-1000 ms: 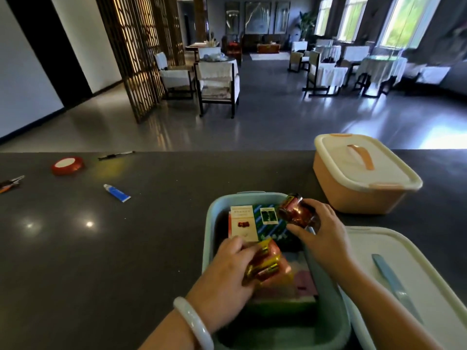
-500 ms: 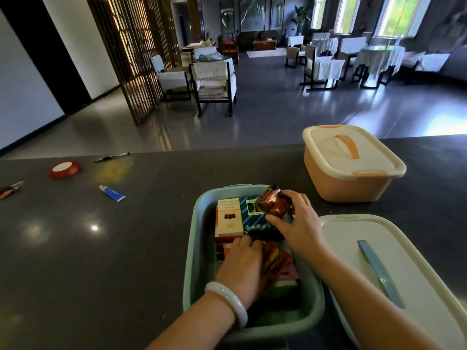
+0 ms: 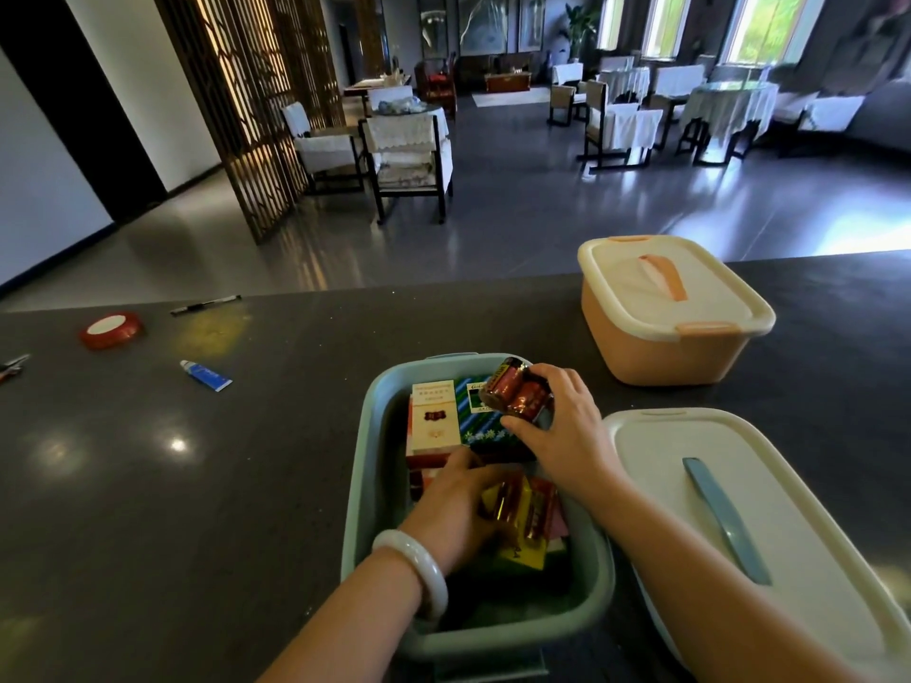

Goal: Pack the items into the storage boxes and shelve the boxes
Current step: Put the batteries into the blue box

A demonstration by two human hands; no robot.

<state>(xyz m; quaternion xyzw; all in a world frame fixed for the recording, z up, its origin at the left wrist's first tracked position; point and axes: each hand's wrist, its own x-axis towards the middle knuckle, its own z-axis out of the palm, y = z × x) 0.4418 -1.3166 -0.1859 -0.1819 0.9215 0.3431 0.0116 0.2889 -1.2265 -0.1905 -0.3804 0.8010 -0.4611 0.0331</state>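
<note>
While the right hand [image 3: 562, 431] grips a red jar [image 3: 517, 396] over the far end of the green storage box [image 3: 365, 485] and the left hand [image 3: 456, 505] holds a yellow packet [image 3: 525, 515] inside, packing looks underway, so next nestle both down

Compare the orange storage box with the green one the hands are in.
The orange storage box is closed under a white lid; the green storage box is open, its lid beside it on the counter. The orange box stands untouched farther back; the green one holds cartons and both hands. Both have rounded corners.
</note>
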